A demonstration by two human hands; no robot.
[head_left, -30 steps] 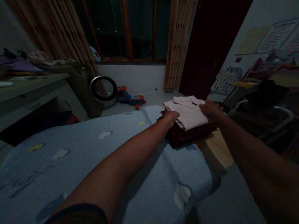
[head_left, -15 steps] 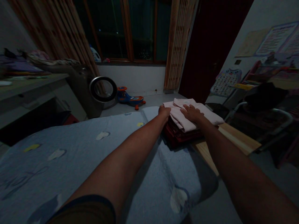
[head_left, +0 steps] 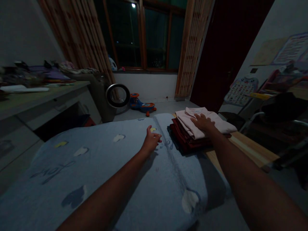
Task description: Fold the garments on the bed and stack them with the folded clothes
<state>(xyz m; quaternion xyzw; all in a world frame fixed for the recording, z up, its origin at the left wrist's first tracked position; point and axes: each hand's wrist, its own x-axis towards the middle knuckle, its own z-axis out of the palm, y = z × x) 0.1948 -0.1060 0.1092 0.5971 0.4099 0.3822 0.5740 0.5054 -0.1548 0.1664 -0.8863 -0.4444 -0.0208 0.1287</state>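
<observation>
Pink shirt (head_left: 204, 123): one, under right hand (head_left: 202, 122); left hand (head_left: 151, 141) bare.

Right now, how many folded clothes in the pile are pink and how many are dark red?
Pink folded clothes: 1, on top, under the right hand
Dark red folded clothes: several layers underneath, too dim to count exactly
Total: 1 pink piece plus an uncountable dark red stack
The left hand is off the pile, over the blue sheet.

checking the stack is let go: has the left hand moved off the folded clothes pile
Yes. The left hand has pulled away from the pale pink folded shirt, toward the person, over the blue blanket.
</observation>
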